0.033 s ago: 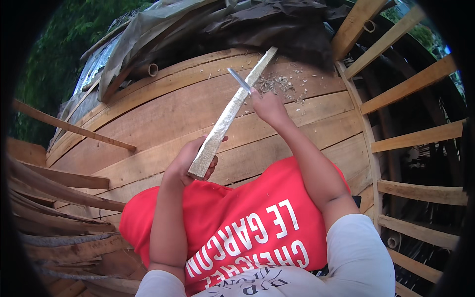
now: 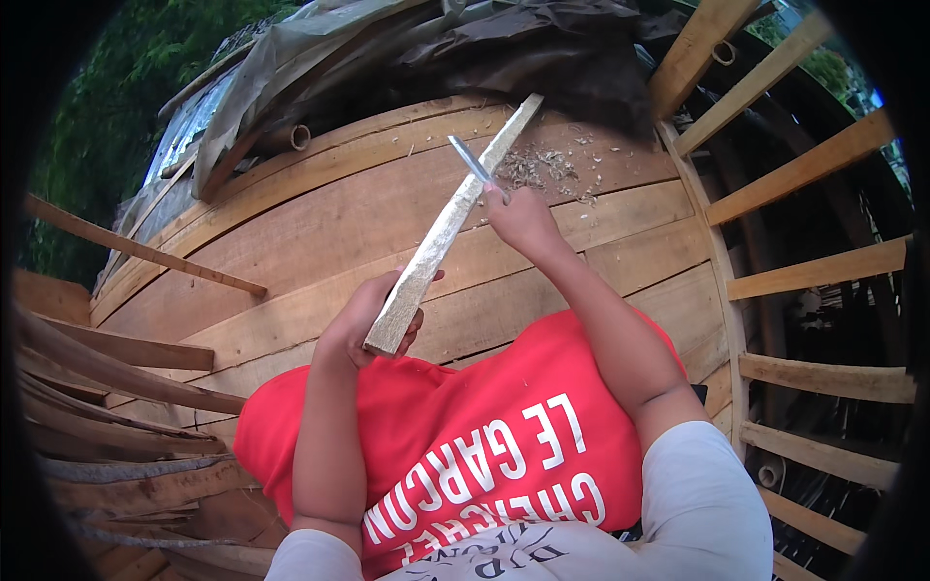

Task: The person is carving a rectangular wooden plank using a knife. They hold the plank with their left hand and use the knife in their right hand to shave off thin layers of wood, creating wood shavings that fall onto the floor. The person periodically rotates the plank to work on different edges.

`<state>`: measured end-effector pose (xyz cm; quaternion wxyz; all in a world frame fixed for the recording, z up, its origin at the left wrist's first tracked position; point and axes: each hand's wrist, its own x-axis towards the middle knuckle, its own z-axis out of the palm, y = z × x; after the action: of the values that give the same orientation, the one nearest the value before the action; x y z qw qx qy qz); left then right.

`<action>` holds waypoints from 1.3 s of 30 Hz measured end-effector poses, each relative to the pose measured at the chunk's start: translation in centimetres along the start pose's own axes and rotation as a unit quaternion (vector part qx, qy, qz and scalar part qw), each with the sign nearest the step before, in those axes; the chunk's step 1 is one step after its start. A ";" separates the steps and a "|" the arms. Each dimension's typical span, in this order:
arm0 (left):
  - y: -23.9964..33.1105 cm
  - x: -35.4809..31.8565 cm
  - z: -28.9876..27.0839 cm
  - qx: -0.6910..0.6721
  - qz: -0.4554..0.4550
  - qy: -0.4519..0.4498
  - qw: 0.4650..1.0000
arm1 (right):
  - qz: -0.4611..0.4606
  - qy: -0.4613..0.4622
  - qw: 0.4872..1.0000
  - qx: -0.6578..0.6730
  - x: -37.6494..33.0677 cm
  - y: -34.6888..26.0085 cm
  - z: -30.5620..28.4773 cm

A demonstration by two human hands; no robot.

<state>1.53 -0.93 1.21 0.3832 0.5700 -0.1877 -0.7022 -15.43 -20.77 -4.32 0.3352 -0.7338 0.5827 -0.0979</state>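
The left hand is clenched around the near end of a long, pale wooden slat, its fingers curled under the wood and only the cut end face showing just past them. From that grip the slat slopes up and away, its far tip lying against the wooden planked surface beyond both hands. The right hand is closed around the handle of a knife; the handle itself is hidden inside the fist, and the grey blade sticks out above the knuckles, its edge laid against the right side of the slat just past the middle. A scatter of wood shavings lies on the planks just beyond the right-hand fingers, close to the slat's far tip. Further off than the shavings, crumpled dark plastic sheeting covers the top of the planking. To the right of the right hand, bare wooden ribs stand apart with dark gaps between them.
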 end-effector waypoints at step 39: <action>-2.0 -0.5 1.5 -0.179 -0.011 -0.114 0.977 | 0.015 -0.014 0.997 0.069 -1.3 2.7 -0.6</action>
<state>-0.52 0.43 0.55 0.4473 0.4102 -0.0951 -0.7891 -18.28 -20.08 -5.22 0.3945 -0.7017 0.5804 -0.1227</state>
